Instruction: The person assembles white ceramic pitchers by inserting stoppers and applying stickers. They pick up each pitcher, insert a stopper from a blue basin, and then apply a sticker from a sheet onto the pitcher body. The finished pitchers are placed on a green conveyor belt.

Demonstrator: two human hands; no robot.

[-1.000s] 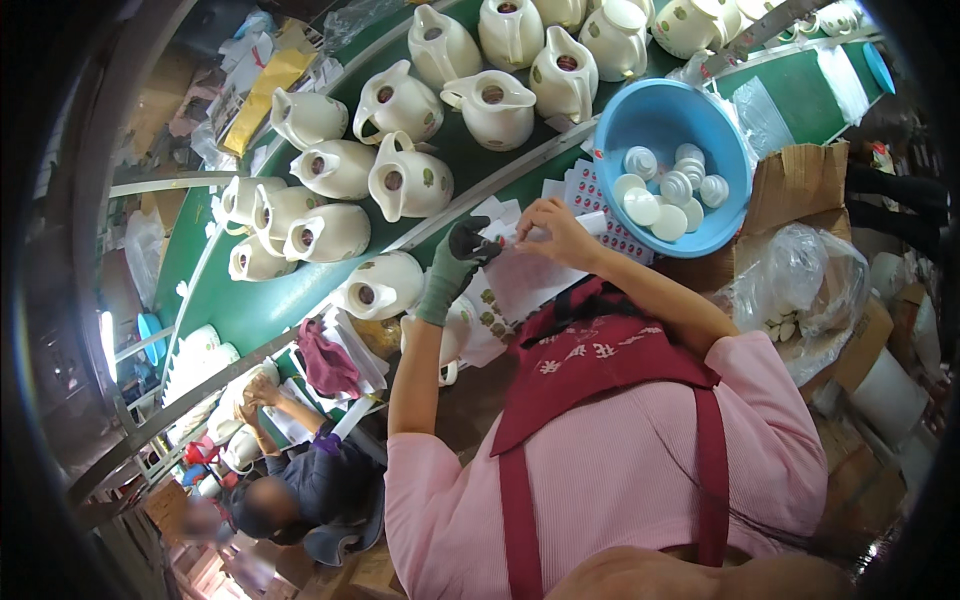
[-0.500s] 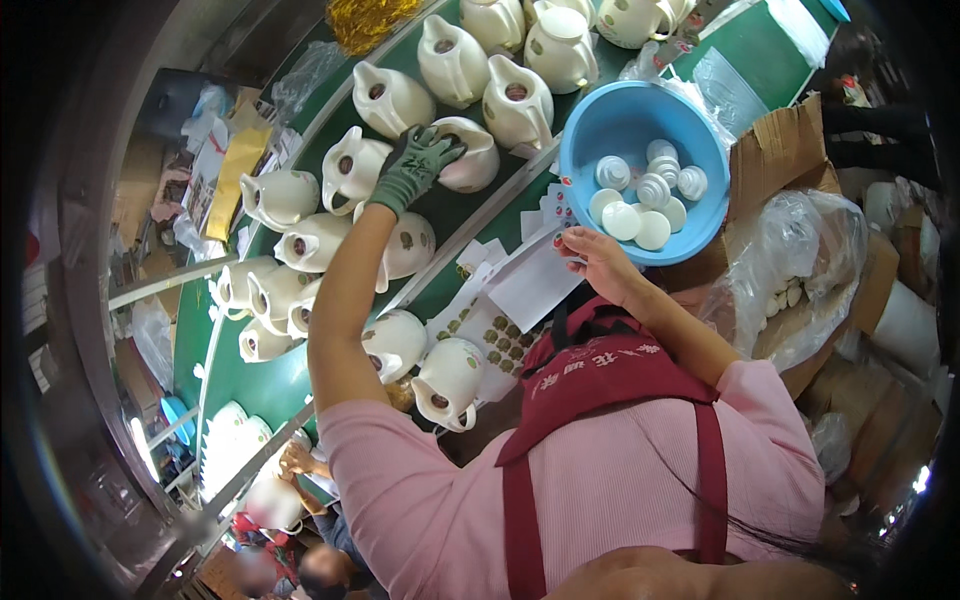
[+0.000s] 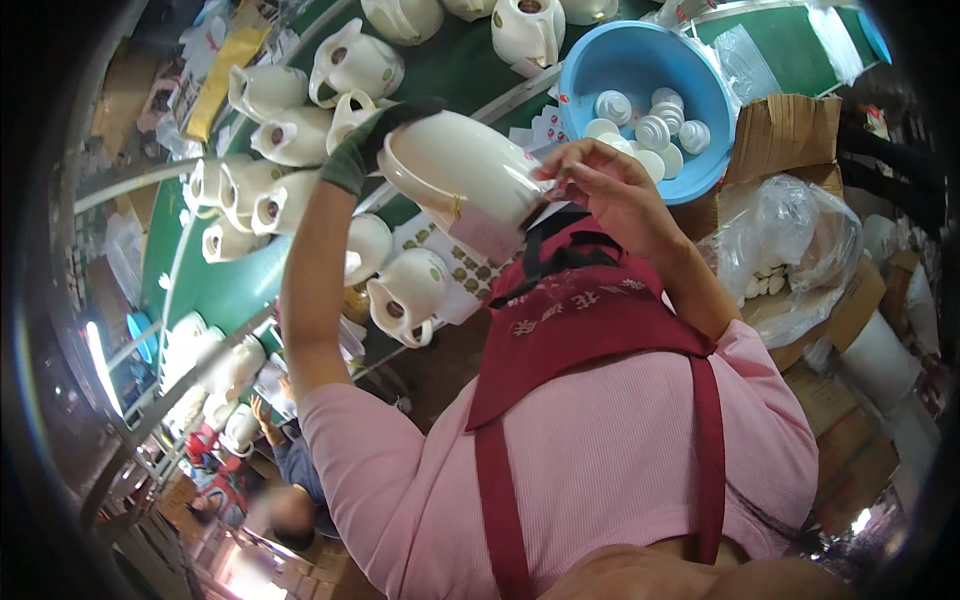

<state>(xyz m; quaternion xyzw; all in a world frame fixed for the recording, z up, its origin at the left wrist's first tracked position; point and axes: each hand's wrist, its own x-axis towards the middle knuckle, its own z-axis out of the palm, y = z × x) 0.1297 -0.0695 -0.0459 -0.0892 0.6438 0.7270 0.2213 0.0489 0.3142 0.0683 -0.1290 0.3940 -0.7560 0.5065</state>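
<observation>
A glossy white ceramic jug (image 3: 470,165) is held up in front of my apron, tipped on its side. My left hand (image 3: 372,148), in a green and dark work glove, grips it from the left. My bare right hand (image 3: 605,182) is at the jug's right end, its thumb and fingers pinched together against or very close to the surface. Whatever lies in that pinch is too small to make out. Small reddish marks show on the jug beside these fingertips.
More white jugs (image 3: 355,65) stand on the green bench (image 3: 440,75). A blue basin (image 3: 645,45) holds white lids. Printed sticker sheets (image 3: 455,265) lie by the bench edge. At right are a cardboard box (image 3: 785,140) and a plastic bag (image 3: 785,225). Another person (image 3: 300,465) works at lower left.
My left hand has lifted a jug off the bench and brought it toward my body, tilting it. My right hand has moved up to meet the jug. The view has shifted.
</observation>
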